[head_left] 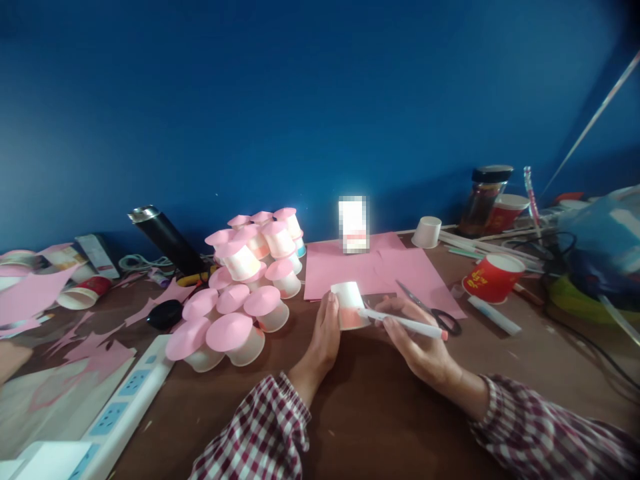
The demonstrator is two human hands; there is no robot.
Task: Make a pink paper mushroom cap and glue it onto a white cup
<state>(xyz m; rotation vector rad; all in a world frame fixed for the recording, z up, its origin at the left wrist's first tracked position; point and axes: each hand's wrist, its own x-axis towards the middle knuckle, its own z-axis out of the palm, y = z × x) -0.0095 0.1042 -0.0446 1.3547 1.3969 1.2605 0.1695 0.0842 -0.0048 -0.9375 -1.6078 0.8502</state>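
Note:
My left hand (325,328) grips the left side of an upside-down paper cup (349,298), white with an orange band near its rim. In my right hand (414,343) is a white marker (410,324) with an orange end pointing right; its other end meets the cup's right side. Behind the cup lie pink paper sheets (345,270). A pair of scissors (425,303) rests beyond my right hand. To the left stand several upturned paper cups topped with pink paper cones (230,331), some stacked on others.
A power strip (125,400), black flask (167,240), black lid (165,313) and pink scraps (95,347) lie left. On the right are a red cup (493,277), a white cup (427,232), a clear tube (494,315), a dark jar (485,200) and cables. Part of another hand (13,360) shows far left.

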